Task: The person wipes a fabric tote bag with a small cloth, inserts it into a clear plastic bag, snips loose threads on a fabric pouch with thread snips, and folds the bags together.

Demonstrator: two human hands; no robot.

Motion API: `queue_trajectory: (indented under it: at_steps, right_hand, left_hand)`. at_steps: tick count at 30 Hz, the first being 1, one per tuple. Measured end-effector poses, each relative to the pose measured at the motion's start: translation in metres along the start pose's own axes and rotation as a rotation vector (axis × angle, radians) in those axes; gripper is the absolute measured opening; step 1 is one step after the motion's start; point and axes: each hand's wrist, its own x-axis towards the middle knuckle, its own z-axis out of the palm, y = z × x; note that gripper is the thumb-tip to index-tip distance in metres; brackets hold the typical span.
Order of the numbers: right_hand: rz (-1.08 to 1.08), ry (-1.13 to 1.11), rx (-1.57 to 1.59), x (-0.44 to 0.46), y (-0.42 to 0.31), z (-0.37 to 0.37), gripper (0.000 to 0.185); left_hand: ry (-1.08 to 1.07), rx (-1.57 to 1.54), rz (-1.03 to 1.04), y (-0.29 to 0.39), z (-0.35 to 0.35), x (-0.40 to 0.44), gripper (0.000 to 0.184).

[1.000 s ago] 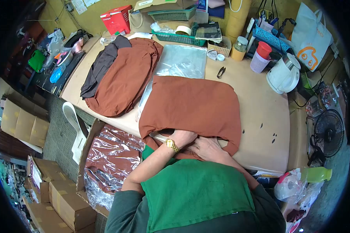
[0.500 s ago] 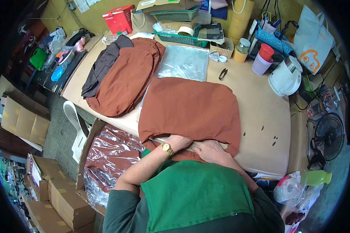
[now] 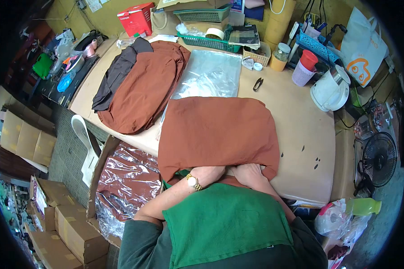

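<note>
A rust-brown cloth piece [image 3: 217, 130] lies on the table in front of me, its near edge at my body. My left hand [image 3: 208, 174], with a gold watch [image 3: 193, 181] on the wrist, reaches under that edge, fingers hidden. Beside it, my right hand [image 3: 249, 172] is at the same edge, its fingertips tucked under the cloth and out of sight. Clear plastic sheets [image 3: 208, 74] lie just beyond the cloth. More rust-brown cloth [image 3: 143, 89] with a dark grey part [image 3: 121, 71] rests at the left.
An open carton [image 3: 101, 179] holding plastic-wrapped brown items [image 3: 130, 179] stands left of me. Small snips [image 3: 257, 84] lie beyond the cloth. A white kettle [image 3: 330, 89], a red cup [image 3: 308, 59] and green baskets [image 3: 206, 42] line the back and right. A fan [image 3: 379, 159] stands far right.
The cloth's far edge has shifted toward me, uncovering more of the plastic sheets. Both hands have moved closer to my body, and their fingers are more covered by the cloth.
</note>
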Motion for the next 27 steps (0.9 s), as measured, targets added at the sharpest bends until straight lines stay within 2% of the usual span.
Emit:
queue_trajectory:
  at_steps: [2,3,5,6,8,12,15,17,21,23,24,26,27]
  right_hand:
    - [0.119,-0.295,0.014,0.005,-0.007,-0.012,0.056]
    - [0.115,-0.300,0.015,0.007,-0.014,-0.019,0.056]
    - [0.205,-0.460,0.011,0.010,-0.024,-0.031,0.062]
    - [0.205,-0.459,0.010,0.008,-0.021,-0.027,0.062]
    - [0.089,-0.324,0.065,0.005,-0.012,-0.016,0.065]
    - [0.123,-0.340,0.050,0.006,-0.014,-0.026,0.063]
    - [0.138,-0.399,0.062,0.010,-0.014,-0.029,0.069]
    - [0.234,-0.695,-0.043,0.017,-0.017,-0.038,0.064]
    - [0.345,-0.608,0.029,0.001,-0.008,-0.036,0.062]
    - [0.191,-0.404,0.104,-0.006,0.001,-0.032,0.063]
    - [0.193,-0.409,0.106,-0.007,0.000,-0.029,0.063]
    - [0.128,-0.231,-0.058,-0.004,0.001,-0.023,0.065]
    - [0.132,-0.225,-0.058,0.002,0.003,-0.023,0.065]
  left_hand:
    - [0.121,0.245,0.159,-0.016,0.013,0.011,0.042]
    - [0.151,0.300,0.171,-0.027,0.015,0.022,0.042]
    - [0.153,0.315,0.136,-0.044,0.012,0.047,0.042]
    - [0.139,0.301,0.109,-0.049,0.010,0.057,0.042]
    - [0.114,0.271,0.067,-0.053,0.010,0.073,0.043]
    - [0.087,0.235,0.033,-0.051,0.010,0.087,0.043]
    - [0.066,0.195,0.040,-0.044,0.006,0.076,0.044]
    - [0.041,0.150,0.067,-0.030,-0.003,0.049,0.044]
    - [-0.036,0.034,0.099,-0.003,-0.023,-0.021,0.045]
    - [-0.040,0.012,0.122,0.004,-0.021,-0.042,0.045]
    - [-0.032,0.019,0.148,0.003,-0.013,-0.047,0.045]
    - [0.050,0.079,0.217,-0.003,0.011,-0.045,0.046]
    - [0.113,0.115,0.251,-0.005,0.024,-0.040,0.046]
